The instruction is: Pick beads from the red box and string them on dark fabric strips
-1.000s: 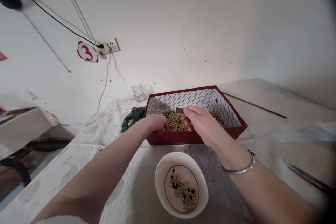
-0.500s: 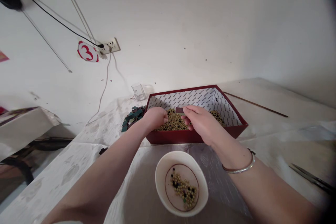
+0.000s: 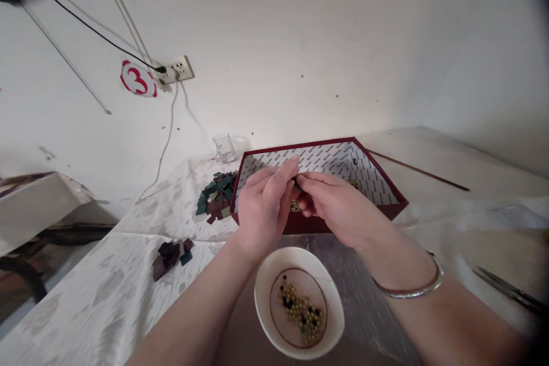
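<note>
Small dark piece (image 3: 297, 182) between the two hands, at the fingertips of the right hand (image 3: 337, 203), which pinches it; its long axis, mostly covered, cannot be told. The left hand (image 3: 262, 206), fingers gathered, lies just beside the piece on its left; whether it grips anything cannot be told. Beneath both hands: red box (image 3: 306, 224) with beads (image 3: 294, 206). On the wearer's side of them: white bowl (image 3: 263, 291).

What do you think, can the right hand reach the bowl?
Probably yes: the bowl is close to the right hand and nothing covers its open top, though that hand seems to pinch a dark piece.
</note>
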Demonstrator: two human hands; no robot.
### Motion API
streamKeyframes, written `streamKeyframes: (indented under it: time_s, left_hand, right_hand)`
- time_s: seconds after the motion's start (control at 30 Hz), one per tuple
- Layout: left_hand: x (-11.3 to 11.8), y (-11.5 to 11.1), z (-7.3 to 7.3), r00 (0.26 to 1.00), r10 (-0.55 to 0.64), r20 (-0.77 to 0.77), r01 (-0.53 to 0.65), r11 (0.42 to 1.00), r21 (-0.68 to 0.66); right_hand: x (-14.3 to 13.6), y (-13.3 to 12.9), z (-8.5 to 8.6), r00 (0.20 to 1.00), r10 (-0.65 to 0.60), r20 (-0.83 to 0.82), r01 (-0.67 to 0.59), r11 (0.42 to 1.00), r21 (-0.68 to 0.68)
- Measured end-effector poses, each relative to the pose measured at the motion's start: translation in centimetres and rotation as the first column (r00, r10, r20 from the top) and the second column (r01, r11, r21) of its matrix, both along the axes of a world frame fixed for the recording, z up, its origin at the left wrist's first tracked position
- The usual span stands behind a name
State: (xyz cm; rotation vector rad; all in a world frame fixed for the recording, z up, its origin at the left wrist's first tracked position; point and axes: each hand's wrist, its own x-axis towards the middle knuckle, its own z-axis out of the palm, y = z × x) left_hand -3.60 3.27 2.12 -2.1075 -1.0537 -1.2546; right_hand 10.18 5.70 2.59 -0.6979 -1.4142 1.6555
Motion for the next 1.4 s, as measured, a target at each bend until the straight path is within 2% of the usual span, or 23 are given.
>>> streamKeyframes:
  time_s: [0.13, 0.3, 0.43, 0.57, 0.97, 1.17, 1.4]
  left_hand:
    - [-0.3, 0.0, -0.1, 1.0, 0.012, -0.013, -0.012, 1.0, -0.011]
    - [0.0, -0.7, 0.1, 0.996, 0.053, 0.076, -0.035, 0.974, -0.223]
    - [0.1, -0.9, 0.3, 0.979, 0.101, 0.18, -0.044, 0.955, -0.293]
    - [0.0, -0.8, 0.5, 0.963, 0.161, 0.217, -0.113, 0.969, -0.218]
    - [-0.1, -0.7, 0.7, 0.95, 0.295, 0.103, -0.283, 0.952, -0.116]
    - [-0.1, -0.9, 0.7, 0.962, 0.27, 0.047, -0.264, 0.959, -0.099]
    - [-0.4, -0.8, 0.7, 0.947, 0.319, 0.026, -0.319, 0.947, -0.033]
  right_hand:
    - [0.0, -0.2, -0.1, 0.998, -0.018, 0.055, 0.015, 0.998, 0.056]
    - [-0.2, -0.5, 0.1, 0.986, -0.082, 0.148, 0.063, 0.99, 0.124]
    - [-0.2, -0.6, 0.4, 0.983, -0.086, 0.16, 0.066, 0.99, 0.128]
    - [-0.3, -0.6, 0.4, 0.982, -0.085, 0.168, 0.063, 0.99, 0.129]
    - [-0.5, -0.3, -0.3, 0.975, -0.106, 0.194, 0.08, 0.987, 0.137]
    - [-0.5, -0.4, 0.0, 0.972, -0.13, 0.196, 0.102, 0.984, 0.149]
    - [-0.4, -0.4, -0.3, 0.977, -0.101, 0.188, 0.075, 0.988, 0.138]
